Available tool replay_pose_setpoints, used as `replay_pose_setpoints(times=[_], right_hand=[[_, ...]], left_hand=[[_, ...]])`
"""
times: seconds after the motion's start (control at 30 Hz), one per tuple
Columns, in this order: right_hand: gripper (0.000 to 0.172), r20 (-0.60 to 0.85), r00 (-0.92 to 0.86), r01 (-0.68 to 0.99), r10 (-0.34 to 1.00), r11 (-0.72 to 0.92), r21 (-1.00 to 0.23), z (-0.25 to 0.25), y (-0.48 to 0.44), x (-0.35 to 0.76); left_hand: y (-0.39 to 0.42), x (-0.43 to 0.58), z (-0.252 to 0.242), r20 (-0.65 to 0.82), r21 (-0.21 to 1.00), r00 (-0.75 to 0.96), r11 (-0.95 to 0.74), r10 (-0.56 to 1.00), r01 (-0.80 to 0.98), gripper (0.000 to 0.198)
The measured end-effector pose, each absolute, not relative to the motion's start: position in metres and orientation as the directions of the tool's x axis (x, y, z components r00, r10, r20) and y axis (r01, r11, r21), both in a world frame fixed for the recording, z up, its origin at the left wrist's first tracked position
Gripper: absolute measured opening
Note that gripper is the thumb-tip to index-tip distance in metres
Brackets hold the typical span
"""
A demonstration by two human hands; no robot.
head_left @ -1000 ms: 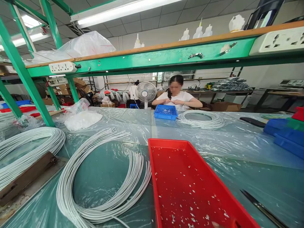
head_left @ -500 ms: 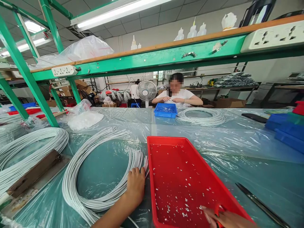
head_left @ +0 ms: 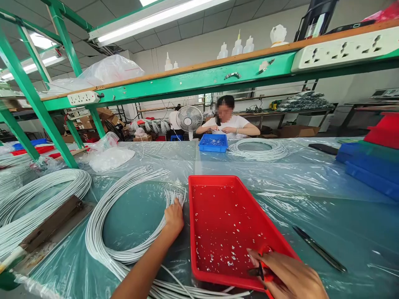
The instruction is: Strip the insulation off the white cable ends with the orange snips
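Note:
A coil of white cables [head_left: 98, 232] lies on the plastic-covered table, its loose ends pointing away from me. My left hand [head_left: 173, 215] is closed around cables near the ends on the coil's right side; the fingertips are partly hidden. Beside it stands a shallow red tray [head_left: 215, 224], scattered with small white scraps. Over the tray's near right corner, my right hand [head_left: 288, 270] grips red-handled pliers [head_left: 258, 272], whose dark jaws point left. More cable ends [head_left: 199, 290] stretch along the table below the tray's near edge.
At left are another cable coil [head_left: 46, 182] and a brown metal bar [head_left: 51, 222] on a plate. Dark tweezers [head_left: 319, 248] lie right of the tray, with stacked blue bins [head_left: 370, 166] beyond. A co-worker [head_left: 229, 120] sits opposite, behind a blue tray [head_left: 213, 148]. A green shelf beam [head_left: 193, 82] crosses overhead.
My right hand and the pliers have moved further into view over the tray's near corner. My left hand has shifted slightly up and left along the cable ends. The view has turned slightly right.

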State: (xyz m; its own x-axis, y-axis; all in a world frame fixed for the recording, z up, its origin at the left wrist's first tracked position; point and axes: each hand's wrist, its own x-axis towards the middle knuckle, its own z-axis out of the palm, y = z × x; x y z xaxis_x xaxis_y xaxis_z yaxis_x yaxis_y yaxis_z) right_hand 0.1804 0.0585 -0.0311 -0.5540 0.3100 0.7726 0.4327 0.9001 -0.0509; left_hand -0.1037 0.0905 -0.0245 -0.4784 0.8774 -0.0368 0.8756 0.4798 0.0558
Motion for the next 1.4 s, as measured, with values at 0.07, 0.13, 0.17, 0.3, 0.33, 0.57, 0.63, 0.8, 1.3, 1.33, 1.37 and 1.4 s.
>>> replay_pose_setpoints(times=[0.07, 0.13, 0.17, 0.3, 0.33, 0.57, 0.63, 0.8, 1.3, 1.33, 1.37, 1.4], right_hand=[[0.029, 0.767, -0.552, 0.427, 0.329, 0.901, -0.079, -0.03, 0.056, 0.179], [0.029, 0.773, -0.535, 0.431, 0.342, 0.897, -0.098, -0.029, 0.055, 0.178], [0.029, 0.777, -0.527, 0.437, 0.345, 0.894, -0.101, -0.027, 0.054, 0.177], [0.03, 0.785, -0.52, 0.431, 0.336, 0.897, -0.098, -0.013, 0.051, 0.174], [0.029, 0.789, -0.52, 0.424, 0.326, 0.901, -0.092, -0.009, 0.05, 0.173], [0.029, 0.803, -0.5, 0.441, 0.324, 0.893, -0.085, 0.005, 0.046, 0.169], [0.029, 0.795, -0.503, 0.443, 0.338, 0.891, -0.099, 0.002, 0.046, 0.169], [0.029, 0.777, -0.508, 0.446, 0.371, 0.885, -0.131, -0.004, 0.047, 0.168], [0.028, 0.7, -0.594, 0.375, 0.396, 0.906, -0.195, -0.015, 0.05, 0.173], [0.028, 0.697, -0.598, 0.377, 0.395, 0.907, -0.19, -0.015, 0.05, 0.173], [0.028, 0.704, -0.592, 0.379, 0.392, 0.906, -0.186, -0.014, 0.049, 0.173], [0.028, 0.714, -0.581, 0.38, 0.39, 0.906, -0.185, -0.014, 0.049, 0.173]], left_hand=[[0.089, -0.107, -0.02, -0.043, 0.077, -0.487, 0.489, 0.872, 0.869, 0.03], [0.086, -0.11, -0.013, -0.043, 0.105, -0.492, 0.494, 0.869, 0.863, 0.03], [0.083, -0.112, -0.007, -0.036, 0.121, -0.493, 0.494, 0.869, 0.861, 0.03], [0.064, -0.114, 0.019, 0.023, 0.2, -0.461, 0.448, 0.887, 0.871, 0.039], [0.057, -0.112, 0.025, 0.039, 0.223, -0.436, 0.417, 0.899, 0.881, 0.042], [0.007, -0.088, 0.032, 0.014, 0.383, -0.132, 0.117, 0.991, 0.916, 0.043], [0.003, -0.085, 0.027, 0.026, 0.399, -0.099, 0.08, 0.995, 0.913, 0.038], [0.004, -0.083, 0.022, 0.093, 0.399, -0.077, 0.034, 0.993, 0.916, 0.013], [0.035, -0.04, 0.008, 0.217, 0.188, -0.081, 0.04, 0.973, 0.981, 0.019], [0.037, -0.039, 0.007, 0.218, 0.187, -0.093, 0.052, 0.971, 0.981, 0.02], [0.038, -0.038, 0.006, 0.22, 0.19, -0.107, 0.065, 0.97, 0.98, 0.021], [0.039, -0.038, 0.006, 0.221, 0.199, -0.122, 0.078, 0.968, 0.977, 0.022]])
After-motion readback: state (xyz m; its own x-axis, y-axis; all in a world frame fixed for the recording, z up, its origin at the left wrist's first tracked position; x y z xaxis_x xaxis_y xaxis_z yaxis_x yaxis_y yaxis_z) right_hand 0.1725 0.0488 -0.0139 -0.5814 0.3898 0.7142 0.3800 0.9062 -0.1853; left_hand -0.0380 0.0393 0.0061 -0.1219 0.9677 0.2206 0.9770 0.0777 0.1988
